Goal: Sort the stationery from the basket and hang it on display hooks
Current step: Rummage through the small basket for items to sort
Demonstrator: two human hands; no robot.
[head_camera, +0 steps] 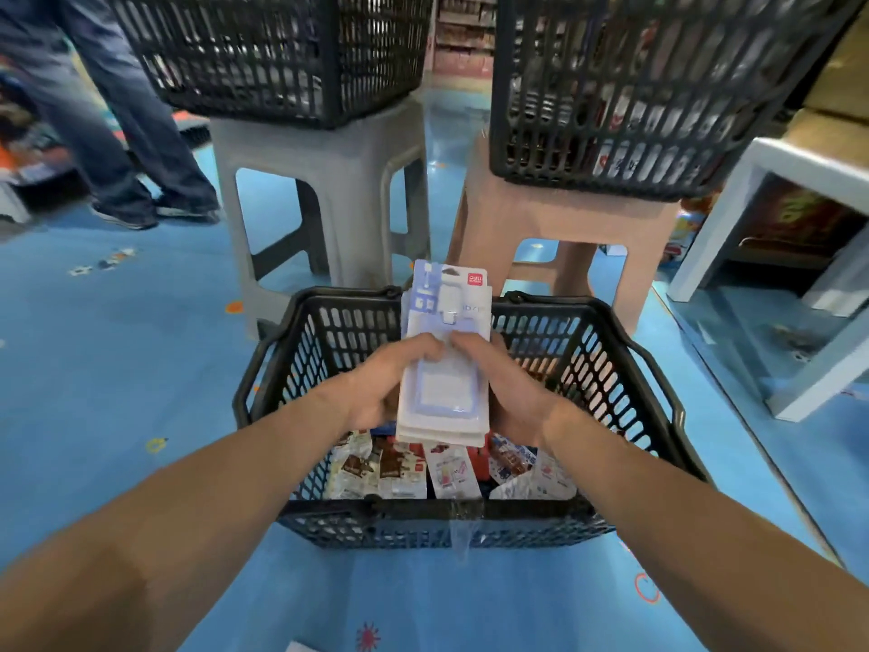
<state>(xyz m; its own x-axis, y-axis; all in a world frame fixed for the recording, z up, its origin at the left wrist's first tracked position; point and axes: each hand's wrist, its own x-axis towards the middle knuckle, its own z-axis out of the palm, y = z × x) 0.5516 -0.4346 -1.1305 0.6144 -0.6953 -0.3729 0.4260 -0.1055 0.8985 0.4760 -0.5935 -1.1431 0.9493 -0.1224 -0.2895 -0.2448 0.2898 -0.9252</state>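
Three black baskets on and above a blue floor (117, 345): a left basket (282, 54) up on a grey stool (329, 152), a right basket (658, 87) up on a pinkish stool (564, 218), and the floor basket (588, 360) just ahead, low down. No display hooks anywhere in view, so treat the step in hand, by judgement, as gathering like with like rather than hanging. Work over the floor basket, not beside it, to catch any slipped pack among the loose packets (404, 468) lying on its bottom. Hold the stack (444, 392) of white and lilac carded packs there, lifted clear of those packets, upright and tipped slightly away. Left hand (390, 383): curled round the stack's left edge, thumb across the front. Right hand (508, 392): curled round the right edge, thumb likewise on the front, close beside the other thumb. Square the slightly fanned top cards by tapping the edges between both palms. Turn every red brand tag (471, 279) the same way and to the top, ready for a hook. Check the hang holes by touch; too small here to make out. Grip firmly but not hard, given slick blister fronts likely to slide on one another.
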